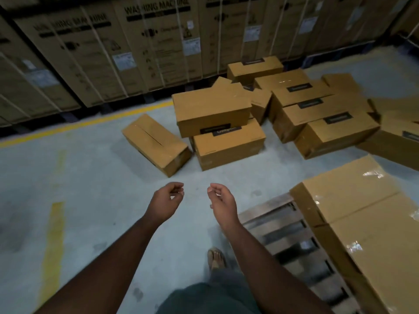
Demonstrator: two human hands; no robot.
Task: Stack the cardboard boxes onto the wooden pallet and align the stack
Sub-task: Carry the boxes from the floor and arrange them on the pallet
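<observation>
A: Boxes (322,114), that is what this is about. Where are they?

B: Start at the left. Big cartons (95,53) stand in a row along the back. They say "WASHING MACHINE". A yellow line (86,123) runs on the floor (79,177) in front of them.

A: And the small ones?

B: One lone box (156,143) lies on the floor, turned at a slant, a bit apart from the rest. Just right of it, two boxes sit one on top of the other (217,128). The top one is a little crooked. More boxes lie in a messy heap further right, some leaning on each other.

A: What are the hands doing?

B: Both reach out over the floor, near each other but not touching. The left hand (166,201) holds nothing. Its fingers are loosely curled. The right hand (221,202) holds nothing too, with its fingers bent in softly the same way.

A: Is anything on the pallet (278,225)?

B: Yes. The pallet is low on the right. Taped boxes (367,223) sit on its far right part. The slats on its left part are bare. A foot (215,258) stands on the floor just left of the pallet.
</observation>
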